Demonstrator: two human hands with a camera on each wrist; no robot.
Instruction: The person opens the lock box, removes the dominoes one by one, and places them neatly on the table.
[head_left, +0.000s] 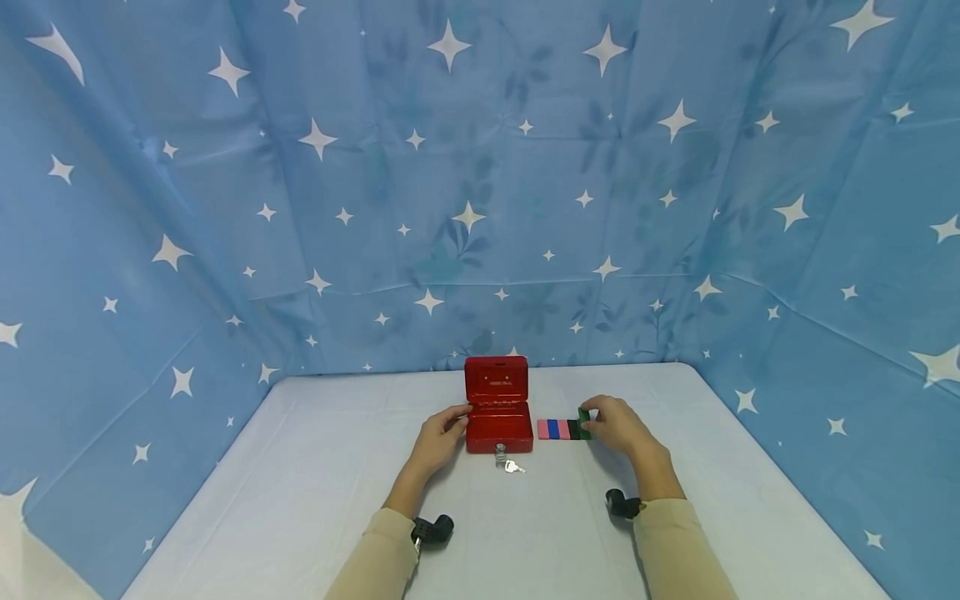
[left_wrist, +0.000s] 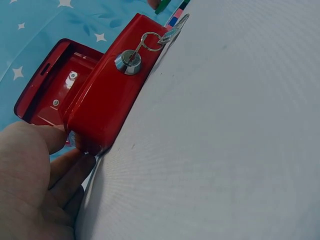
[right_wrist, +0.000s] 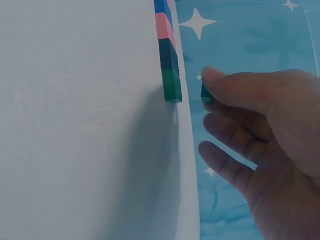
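Note:
A red cash box (head_left: 499, 428) stands with its lid (head_left: 497, 380) raised. My left hand (head_left: 438, 437) is at the box's left side, its thumb and fingertips touching there with fingers only slightly bent, as the left wrist view (left_wrist: 35, 175) shows. My right hand (head_left: 617, 425) pinches a small green block (right_wrist: 205, 94) between thumb and index finger, apart from the row; its other fingers are spread. Below it, another green block (right_wrist: 171, 86) ends a row of pink, blue and black blocks (head_left: 553, 429) right of the box. The held block is mostly hidden by the fingers.
A key sits in the box's front lock (left_wrist: 128, 62), and a ring joins it to another key (head_left: 513, 467) lying on the white table (head_left: 555, 533). A blue star-patterned curtain (head_left: 480, 167) surrounds the back and sides. Each wrist carries a small black camera (head_left: 435, 530).

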